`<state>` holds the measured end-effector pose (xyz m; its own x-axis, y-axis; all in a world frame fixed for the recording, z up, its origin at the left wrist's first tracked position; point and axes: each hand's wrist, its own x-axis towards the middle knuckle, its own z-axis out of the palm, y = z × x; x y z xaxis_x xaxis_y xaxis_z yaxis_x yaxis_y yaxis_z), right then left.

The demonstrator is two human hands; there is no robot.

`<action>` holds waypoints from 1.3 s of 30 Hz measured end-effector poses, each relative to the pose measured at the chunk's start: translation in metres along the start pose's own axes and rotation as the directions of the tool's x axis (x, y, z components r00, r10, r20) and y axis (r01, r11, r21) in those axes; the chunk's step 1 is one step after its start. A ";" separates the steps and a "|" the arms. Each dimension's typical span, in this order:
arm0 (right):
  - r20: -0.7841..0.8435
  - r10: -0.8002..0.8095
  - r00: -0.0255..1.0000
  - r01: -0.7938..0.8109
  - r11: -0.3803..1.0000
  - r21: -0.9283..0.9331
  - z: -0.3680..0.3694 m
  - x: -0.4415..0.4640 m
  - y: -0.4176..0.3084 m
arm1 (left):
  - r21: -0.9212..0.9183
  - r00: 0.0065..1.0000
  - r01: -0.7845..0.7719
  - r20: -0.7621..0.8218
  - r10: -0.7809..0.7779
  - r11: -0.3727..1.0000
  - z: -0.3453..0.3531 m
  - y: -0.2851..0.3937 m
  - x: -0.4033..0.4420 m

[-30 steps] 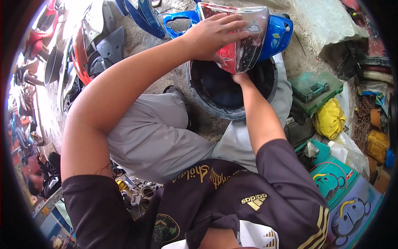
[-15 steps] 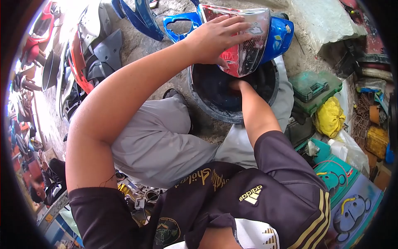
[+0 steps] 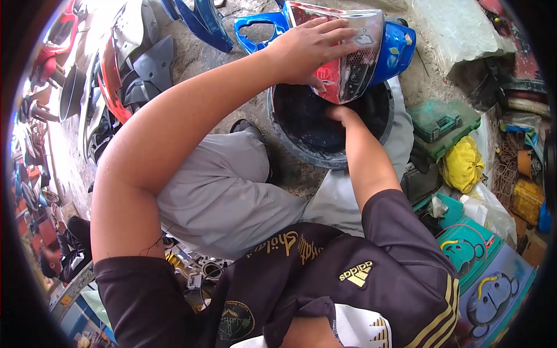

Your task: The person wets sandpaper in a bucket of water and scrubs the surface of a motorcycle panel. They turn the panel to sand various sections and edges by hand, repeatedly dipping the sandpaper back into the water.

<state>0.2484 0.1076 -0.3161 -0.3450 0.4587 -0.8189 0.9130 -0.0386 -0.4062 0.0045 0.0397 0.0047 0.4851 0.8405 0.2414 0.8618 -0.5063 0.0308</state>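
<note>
My left hand [image 3: 318, 49] lies with fingers spread across a glossy motorcycle body panel [image 3: 362, 58], patterned red, black and silver, its thumb near the lower edge. Blue side pieces [image 3: 394, 52] show at both sides of the panel, which is tilted over a black bucket [image 3: 307, 153]. My right hand [image 3: 339, 114] reaches down into this bucket, just beneath the panel's lower tip. Its fingers are hidden, so what they touch or hold cannot be seen. The bucket's dark inside looks wet.
At the right are a green toolbox [image 3: 444, 124], a yellow plastic bag [image 3: 463, 164] and a teal case [image 3: 473, 246]. A pale stone block [image 3: 458, 32] lies behind. Grey and red fairings [image 3: 154, 69] stand left, with another blue panel [image 3: 203, 26] at the top.
The view has shifted slightly. My right hand sits a little higher in the bucket, while my left hand stays spread on the panel.
</note>
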 end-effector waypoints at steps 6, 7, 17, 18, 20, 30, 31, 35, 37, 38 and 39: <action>0.175 0.053 0.983 -0.067 0.995 0.078 -0.006 0.005 0.007 | -0.030 1.000 -0.013 -0.009 0.013 0.999 0.001 -0.003 0.000; 0.214 0.043 0.976 -0.021 0.994 -0.103 -0.013 -0.005 -0.002 | -0.047 1.000 -0.018 -0.008 0.017 0.999 0.001 -0.005 0.000; 0.450 0.059 0.891 -0.135 0.981 0.138 -0.015 -0.056 -0.044 | -0.109 0.998 -0.067 0.002 0.068 0.992 -0.002 -0.016 -0.003; 0.431 0.078 0.899 -0.137 0.985 0.107 -0.011 -0.048 -0.037 | -0.106 0.998 -0.067 0.006 0.068 0.992 -0.003 -0.016 -0.003; 0.450 0.068 0.890 -0.125 0.987 0.098 -0.005 -0.033 -0.028 | -0.098 0.998 -0.062 0.013 0.063 0.993 -0.002 -0.017 -0.004; 0.497 -0.245 0.832 -0.025 0.879 0.476 -0.015 -0.088 -0.078 | -0.111 0.997 -0.073 -0.005 0.073 0.991 -0.001 -0.018 -0.003; 0.460 -0.287 0.840 -0.014 0.837 0.547 -0.013 -0.095 -0.079 | -0.106 0.997 -0.082 -0.014 0.081 0.991 0.002 -0.019 -0.002; 0.368 -0.511 0.777 0.003 0.587 0.809 0.002 -0.135 -0.071 | -0.136 0.998 -0.067 -0.024 0.065 0.988 -0.004 -0.017 -0.003; 0.285 -0.557 0.780 -0.061 0.387 0.920 0.004 -0.166 -0.081 | -0.168 0.991 -0.128 0.026 0.134 0.977 -0.011 -0.029 0.001; 0.240 -0.570 0.785 -0.092 0.276 0.957 0.004 -0.181 -0.088 | -0.187 0.984 -0.158 0.050 0.170 0.969 -0.014 -0.036 0.004; 0.181 -0.588 0.788 -0.054 0.226 0.973 0.009 -0.187 -0.096 | -0.279 0.988 -0.124 0.052 0.144 0.952 -0.014 -0.042 0.007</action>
<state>0.2236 0.0175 -0.1272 -0.8484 0.2239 -0.4796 0.0130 -0.8970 -0.4418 -0.0303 0.0641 0.0191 0.6115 0.7675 0.1922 0.7190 -0.6404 0.2700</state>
